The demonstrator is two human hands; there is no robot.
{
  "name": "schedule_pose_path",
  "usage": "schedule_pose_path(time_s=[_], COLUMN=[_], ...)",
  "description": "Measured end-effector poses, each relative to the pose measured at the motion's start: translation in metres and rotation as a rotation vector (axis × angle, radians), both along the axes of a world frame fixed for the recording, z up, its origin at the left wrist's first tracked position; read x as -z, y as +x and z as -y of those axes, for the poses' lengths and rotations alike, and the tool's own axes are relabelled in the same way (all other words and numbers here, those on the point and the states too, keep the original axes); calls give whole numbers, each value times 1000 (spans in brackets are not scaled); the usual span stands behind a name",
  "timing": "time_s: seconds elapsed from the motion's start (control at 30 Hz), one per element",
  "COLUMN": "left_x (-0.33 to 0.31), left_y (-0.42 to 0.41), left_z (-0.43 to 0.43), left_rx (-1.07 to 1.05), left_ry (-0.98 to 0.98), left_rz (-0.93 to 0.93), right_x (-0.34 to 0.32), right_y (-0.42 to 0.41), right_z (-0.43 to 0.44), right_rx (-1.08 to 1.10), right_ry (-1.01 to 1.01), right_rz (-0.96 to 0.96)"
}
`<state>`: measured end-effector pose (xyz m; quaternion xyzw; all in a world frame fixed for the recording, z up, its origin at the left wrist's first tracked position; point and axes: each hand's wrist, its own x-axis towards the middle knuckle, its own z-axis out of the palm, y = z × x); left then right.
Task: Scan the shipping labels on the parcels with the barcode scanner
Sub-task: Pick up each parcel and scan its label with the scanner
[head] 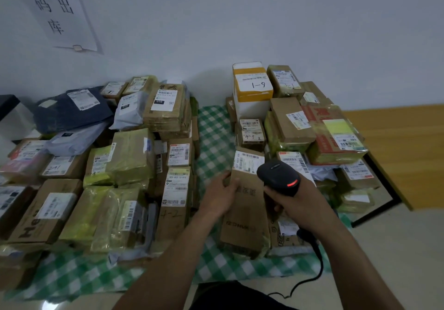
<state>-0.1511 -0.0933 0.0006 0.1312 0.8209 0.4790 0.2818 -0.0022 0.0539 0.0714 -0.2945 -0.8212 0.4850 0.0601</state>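
Though close, shipping label [247,162] illegible.

Two hands are showing, the left hand [219,194] and the right hand [298,201], each holding one thing: one long cardboard parcel [245,204] and one barcode scanner [278,175], which is trailing one black cable [314,269]. Two heaps are lying on one green-checked cloth [213,131], a left heap [108,165] and a right heap [300,129]; well over twenty parcels are showing altogether, too overlapped for an exact count. Standing out among them are one dark blue mailer bag [72,112], two pale grey mailer bags [129,113], one white foam box [252,88] and one red-printed carton [334,136]. One paper sign [60,9] is hanging on the wall.
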Motion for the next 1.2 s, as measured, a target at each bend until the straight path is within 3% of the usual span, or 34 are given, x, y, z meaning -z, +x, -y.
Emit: schedule_pose_path(time_s=[0.23,0.5,0.6,0.83,1.2], left_x=[12,25,19,49,72], left_y=[11,27,37,25,5], left_z=[-28,-11,14,104,142], left_rx=[-27,45,-32,-330,-347], left_ry=[-132,13,118,-248,-265], left_rz=[-187,-117,-93,-433,-143], right_x=[5,14,17,18,29], right_y=[13,17,13,-14,-41], right_z=[1,12,22,48,68], right_rx=[4,-3,-48,-174,-256], right_ry=[-34,-107,-120,-170,-189], right_rz=[51,90,106,91,94])
